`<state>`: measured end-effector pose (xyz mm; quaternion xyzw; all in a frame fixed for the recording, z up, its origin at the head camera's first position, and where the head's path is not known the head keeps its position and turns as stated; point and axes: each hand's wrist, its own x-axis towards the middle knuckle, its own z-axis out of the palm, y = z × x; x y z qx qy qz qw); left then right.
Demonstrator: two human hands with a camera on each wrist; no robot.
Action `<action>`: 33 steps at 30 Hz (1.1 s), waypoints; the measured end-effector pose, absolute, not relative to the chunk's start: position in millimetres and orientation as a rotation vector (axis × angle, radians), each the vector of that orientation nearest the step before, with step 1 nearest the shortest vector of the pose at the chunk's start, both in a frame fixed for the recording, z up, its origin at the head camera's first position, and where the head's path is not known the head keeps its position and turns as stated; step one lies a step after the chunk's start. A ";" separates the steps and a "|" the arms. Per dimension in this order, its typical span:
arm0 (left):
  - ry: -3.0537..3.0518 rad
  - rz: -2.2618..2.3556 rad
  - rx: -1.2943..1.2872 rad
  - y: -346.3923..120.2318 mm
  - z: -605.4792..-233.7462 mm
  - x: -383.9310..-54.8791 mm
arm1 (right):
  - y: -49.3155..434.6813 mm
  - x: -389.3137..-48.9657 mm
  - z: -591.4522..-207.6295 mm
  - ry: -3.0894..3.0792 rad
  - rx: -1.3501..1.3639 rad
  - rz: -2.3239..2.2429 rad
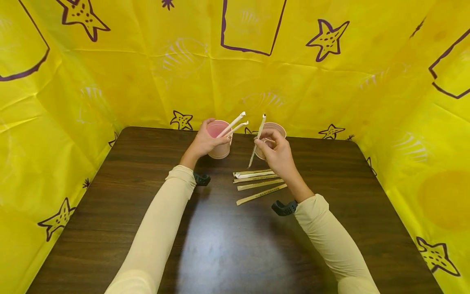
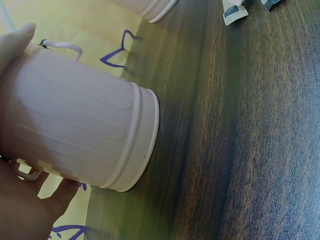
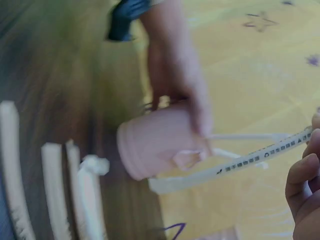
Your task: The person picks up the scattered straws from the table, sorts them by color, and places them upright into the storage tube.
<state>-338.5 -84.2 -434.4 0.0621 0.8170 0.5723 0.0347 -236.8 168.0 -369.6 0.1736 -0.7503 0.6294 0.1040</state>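
My left hand (image 1: 202, 145) grips a small pink bucket (image 1: 219, 153) with side handles, near the back edge of the table. In the left wrist view, the ribbed wall of this bucket (image 2: 85, 115) shows, fingers around its upper part. Two white-wrapped straws (image 1: 235, 123) lean out of its mouth. With thumb and fingertips, my right hand (image 1: 280, 155) pinches a paper-wrapped straw (image 1: 262, 125), tilted, just right of that bucket. Printed lettering runs along this straw (image 3: 245, 161) in the right wrist view. A second pink bucket (image 1: 282, 130) stands behind the right hand, partly hidden by it.
Several wrapped straws (image 1: 260, 194) lie side by side on the dark wooden table (image 1: 235, 245), below the second bucket. Yellow cloth (image 1: 139, 81) printed with starfish hangs around the table's back and sides. A dark wrist strap (image 1: 284, 208) is on the right wrist.
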 end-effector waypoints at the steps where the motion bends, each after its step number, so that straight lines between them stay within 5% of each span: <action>1: 2.510 1.764 0.192 -84.1 -434.7 -338.7 | 167.4 -237.7 -367.4 -2.170 0.500 1.896; 33: 2.503 1.793 0.205 -84.0 -435.9 -338.0 | 108.0 -284.4 -376.5 -1.723 0.187 2.180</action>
